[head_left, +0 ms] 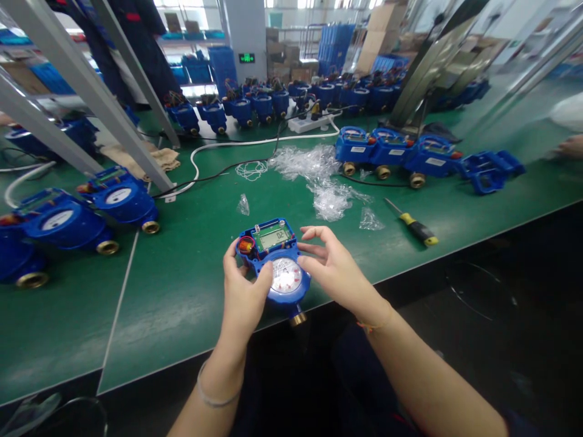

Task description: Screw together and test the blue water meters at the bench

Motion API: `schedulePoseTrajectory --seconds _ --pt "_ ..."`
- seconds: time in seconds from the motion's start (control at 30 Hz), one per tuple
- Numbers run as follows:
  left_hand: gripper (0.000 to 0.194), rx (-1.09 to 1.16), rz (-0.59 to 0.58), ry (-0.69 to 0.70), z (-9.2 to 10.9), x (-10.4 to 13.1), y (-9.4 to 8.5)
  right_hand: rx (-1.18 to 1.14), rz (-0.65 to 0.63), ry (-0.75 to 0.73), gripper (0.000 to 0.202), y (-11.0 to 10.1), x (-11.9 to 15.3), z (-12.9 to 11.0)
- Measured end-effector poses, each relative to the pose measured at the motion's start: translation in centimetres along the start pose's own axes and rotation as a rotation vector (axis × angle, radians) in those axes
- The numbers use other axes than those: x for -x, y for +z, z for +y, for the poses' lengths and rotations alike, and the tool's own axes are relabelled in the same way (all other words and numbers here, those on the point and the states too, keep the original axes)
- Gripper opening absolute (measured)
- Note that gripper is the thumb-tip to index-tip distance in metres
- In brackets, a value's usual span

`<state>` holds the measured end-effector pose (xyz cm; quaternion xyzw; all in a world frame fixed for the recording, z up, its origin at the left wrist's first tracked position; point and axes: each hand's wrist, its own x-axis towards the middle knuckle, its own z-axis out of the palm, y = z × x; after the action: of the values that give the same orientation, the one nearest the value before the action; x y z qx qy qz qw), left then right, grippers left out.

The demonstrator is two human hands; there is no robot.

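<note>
A blue water meter (288, 296) lies at the front edge of the green table, its brass end (298, 318) pointing toward me past the edge. Its upper box has no lid: a green circuit board with a lit digital display (274, 238) shows, along with an orange-wrapped part (246, 246) at the left. My left hand (243, 291) grips the meter's left side, thumb on the round dial and fingers around the box. From the right, my right hand (339, 267) holds the meter with its thumb by the dial rim and fingers bent along the box's side.
Clear plastic scraps (332, 197) are piled beyond the meter. A yellow-black screwdriver (416, 229) lies to the right, near blue covers (489, 173). More meters stand left (122, 197), right (394, 152) and in a back row. Cables, a power strip (312, 123) and metal posts (136, 73) cross the table.
</note>
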<state>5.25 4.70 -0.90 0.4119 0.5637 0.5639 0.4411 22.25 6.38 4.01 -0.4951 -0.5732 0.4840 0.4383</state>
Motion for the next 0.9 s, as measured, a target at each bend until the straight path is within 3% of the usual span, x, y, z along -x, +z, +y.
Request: schedulePoseTrajectory --seconds 0.17,0.27,0.37,0.47,0.53,0.6,0.7,0.8,0.9 --pt "0.076 0.051 -0.04 -0.001 0.7 -1.3 0.5 -0.108 0.001 -0.046 0.055 1.7 1.2 2.0" --pt "0.067 0.03 0.003 0.018 1.2 -2.3 0.5 -0.008 0.005 -0.106 0.046 0.7 1.0 2.6" --pt "0.061 -0.143 -0.009 0.083 1.0 -2.2 -0.2 0.275 0.114 -0.161 0.037 -4.0 0.1 3.7" --pt "0.065 -0.314 -0.022 0.181 0.5 -0.2 -1.5 0.693 0.502 -0.275 0.043 -11.0 -0.8 6.2" --pt "0.069 -0.417 -0.022 0.34 0.2 1.7 -2.4 0.908 0.726 -0.239 0.049 -15.4 -1.3 8.2" --pt "0.07 -0.602 -0.05 0.609 0.2 3.3 -3.2 1.029 0.786 -0.151 0.051 -18.6 -1.5 9.9" --pt "0.062 -0.896 -0.193 0.949 0.7 4.2 -4.1 1.118 0.787 -0.064 0.046 -21.0 -1.8 11.5" --pt "0.061 -1.047 -0.346 1.082 1.5 3.3 -4.3 1.093 0.83 -0.051 0.039 -22.0 -1.9 11.8" --pt "0.062 -1.116 -0.388 1.164 2.2 1.9 -4.0 0.953 0.814 -0.05 0.032 -22.8 -1.9 11.4"
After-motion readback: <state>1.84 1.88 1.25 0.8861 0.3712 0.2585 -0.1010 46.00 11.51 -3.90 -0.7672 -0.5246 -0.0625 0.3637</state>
